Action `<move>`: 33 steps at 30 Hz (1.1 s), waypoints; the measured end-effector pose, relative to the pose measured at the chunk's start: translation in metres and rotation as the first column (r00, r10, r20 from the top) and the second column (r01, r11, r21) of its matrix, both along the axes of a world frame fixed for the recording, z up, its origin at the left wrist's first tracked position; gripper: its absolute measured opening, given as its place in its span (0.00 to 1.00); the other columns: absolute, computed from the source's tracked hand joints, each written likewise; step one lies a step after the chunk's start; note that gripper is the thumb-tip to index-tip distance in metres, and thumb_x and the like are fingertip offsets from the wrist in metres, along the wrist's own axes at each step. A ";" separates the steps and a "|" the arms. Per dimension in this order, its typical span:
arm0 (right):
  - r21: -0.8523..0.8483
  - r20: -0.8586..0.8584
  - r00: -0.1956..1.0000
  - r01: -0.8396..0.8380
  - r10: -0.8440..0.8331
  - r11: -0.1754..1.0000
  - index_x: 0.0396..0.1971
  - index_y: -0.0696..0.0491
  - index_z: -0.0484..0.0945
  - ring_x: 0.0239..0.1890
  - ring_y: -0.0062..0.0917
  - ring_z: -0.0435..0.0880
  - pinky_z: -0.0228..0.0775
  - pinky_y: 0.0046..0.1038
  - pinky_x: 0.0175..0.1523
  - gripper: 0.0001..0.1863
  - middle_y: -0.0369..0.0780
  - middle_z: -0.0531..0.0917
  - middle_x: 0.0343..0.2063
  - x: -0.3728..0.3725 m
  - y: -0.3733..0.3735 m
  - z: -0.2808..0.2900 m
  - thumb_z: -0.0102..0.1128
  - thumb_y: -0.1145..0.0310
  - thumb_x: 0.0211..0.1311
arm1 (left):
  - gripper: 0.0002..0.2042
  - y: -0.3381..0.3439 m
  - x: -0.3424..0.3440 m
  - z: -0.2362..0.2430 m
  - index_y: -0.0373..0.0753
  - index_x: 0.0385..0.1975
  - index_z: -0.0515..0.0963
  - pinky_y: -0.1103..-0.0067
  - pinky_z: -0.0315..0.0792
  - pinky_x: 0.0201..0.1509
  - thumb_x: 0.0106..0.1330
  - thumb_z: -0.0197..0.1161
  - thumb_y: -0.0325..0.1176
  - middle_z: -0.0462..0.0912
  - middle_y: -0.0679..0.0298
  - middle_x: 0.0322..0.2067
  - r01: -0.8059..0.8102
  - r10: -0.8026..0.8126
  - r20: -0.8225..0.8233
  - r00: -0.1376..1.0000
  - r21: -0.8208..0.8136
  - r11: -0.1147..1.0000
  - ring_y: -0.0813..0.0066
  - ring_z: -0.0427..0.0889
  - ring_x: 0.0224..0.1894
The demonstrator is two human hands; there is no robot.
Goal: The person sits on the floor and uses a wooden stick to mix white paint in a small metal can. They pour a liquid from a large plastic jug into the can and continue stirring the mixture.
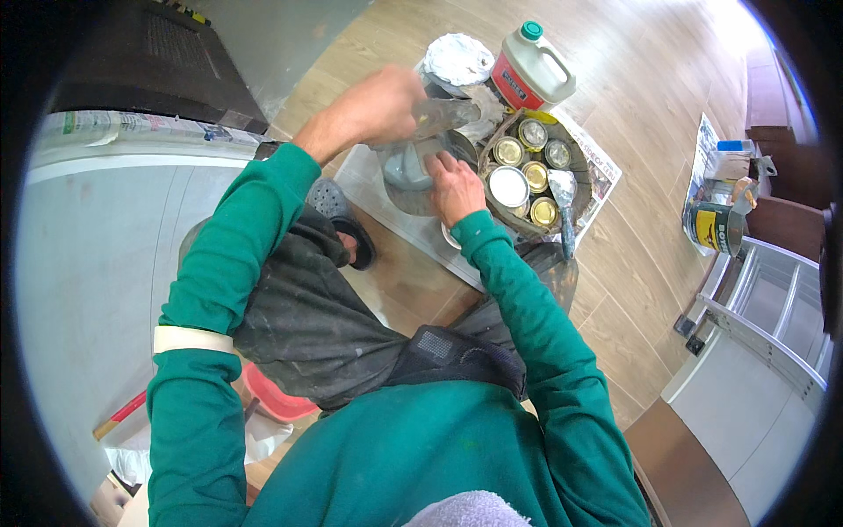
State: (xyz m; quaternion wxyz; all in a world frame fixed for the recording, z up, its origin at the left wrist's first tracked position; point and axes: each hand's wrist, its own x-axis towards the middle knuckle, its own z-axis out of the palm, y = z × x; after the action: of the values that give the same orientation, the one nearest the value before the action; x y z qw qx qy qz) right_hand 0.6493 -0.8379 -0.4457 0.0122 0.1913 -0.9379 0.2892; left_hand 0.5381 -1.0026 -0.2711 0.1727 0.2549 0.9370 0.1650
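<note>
My left hand (386, 104), slightly blurred, is closed around what looks like a clear plastic bottle (446, 114), lying nearly level above a round vessel. Beneath it, the round vessel (409, 198) has a whitish, see-through patch (406, 167) at its middle. My right hand (457, 189) reaches over the vessel's right side with its fingers curled inward; what they grip is hidden. Right of that hand stands a round tray (575, 158) of several small tins (536, 176). A paint-stained brush (565, 206) lies across the tray's right edge.
A jug with a green cap (534, 70) and a crumpled white cloth (458, 58) stand beyond. Newspaper (606, 171) and a pale sheet (360, 176) cover the floor here. At right are a dark tin (713, 227) and a ladder (773, 299); a red tub (277, 395) sits behind my left leg.
</note>
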 end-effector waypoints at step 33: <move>0.025 -0.127 0.982 -0.136 0.138 0.990 0.48 0.52 0.79 0.44 0.40 0.82 0.76 0.40 0.49 0.18 0.44 0.80 0.45 -0.010 -0.019 0.002 0.58 0.73 0.55 | 0.07 0.001 0.003 0.000 0.28 0.27 0.83 0.57 0.75 0.36 0.51 0.63 0.25 0.79 0.38 0.26 0.058 -0.058 -0.010 0.998 0.049 0.997 0.38 0.81 0.31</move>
State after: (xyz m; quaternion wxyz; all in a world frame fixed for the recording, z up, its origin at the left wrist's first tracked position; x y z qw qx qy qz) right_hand 0.6396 -0.8571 -0.4432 0.0509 0.2735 -0.9221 0.2690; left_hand 0.5407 -1.0019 -0.2708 0.1671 0.2870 0.9255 0.1820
